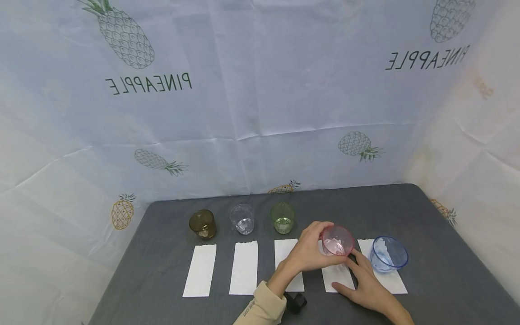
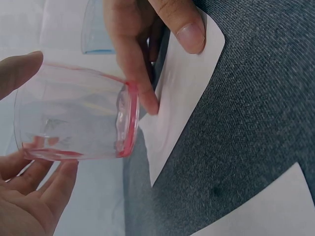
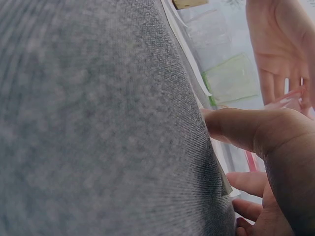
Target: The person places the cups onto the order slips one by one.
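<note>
My left hand (image 1: 308,250) holds a clear glass with a pink tint (image 1: 338,240) by its sides, thumb on one side and fingers on the other. In the left wrist view the base of this pink glass (image 2: 74,113) hangs just off a white paper strip (image 2: 184,83). Fingers spread, my right hand (image 1: 367,286) rests on that strip, its thumb and fingertips touching the paper. A blue glass (image 1: 389,256) stands to its right on another white strip (image 1: 395,283).
Along the back of the dark grey table (image 1: 154,271) stand a brown glass (image 1: 203,225), a colourless glass (image 1: 242,220) and a green glass (image 1: 282,218). White strips, such as the leftmost strip (image 1: 200,271), lie in a row before them. A pineapple-print cloth (image 1: 243,90) hangs behind.
</note>
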Motion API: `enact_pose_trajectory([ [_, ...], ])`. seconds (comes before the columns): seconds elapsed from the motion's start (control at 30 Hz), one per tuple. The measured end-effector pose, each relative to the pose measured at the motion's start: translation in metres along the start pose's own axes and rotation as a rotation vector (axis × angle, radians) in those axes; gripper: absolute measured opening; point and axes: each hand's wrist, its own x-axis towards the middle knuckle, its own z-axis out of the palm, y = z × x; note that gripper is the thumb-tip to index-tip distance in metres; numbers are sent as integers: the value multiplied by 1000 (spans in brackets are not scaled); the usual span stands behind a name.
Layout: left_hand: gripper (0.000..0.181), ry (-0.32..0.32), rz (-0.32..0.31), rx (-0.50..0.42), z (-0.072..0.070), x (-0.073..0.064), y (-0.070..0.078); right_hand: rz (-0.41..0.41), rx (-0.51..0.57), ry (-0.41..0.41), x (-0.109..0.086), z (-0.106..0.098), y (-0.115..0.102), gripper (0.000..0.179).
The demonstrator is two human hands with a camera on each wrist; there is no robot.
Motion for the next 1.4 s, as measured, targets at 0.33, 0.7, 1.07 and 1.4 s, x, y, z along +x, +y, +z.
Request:
enact_pose_trajectory([
  [0.33, 74, -39, -24, -12, -4, -3, 0, -31, -2, 52, 2, 3, 2, 79],
  [0.7, 74, -88, -30, 24, -2, -5, -3, -1, 11, 32, 4, 1, 0, 87],
  [1.07, 74, -108, 6, 65, 1, -6, -3, -10, 26, 48, 4, 3, 2, 90],
  [1.4, 73, -123, -22, 28, 7, -7, -6, -78, 20, 99, 4, 6, 5, 92],
])
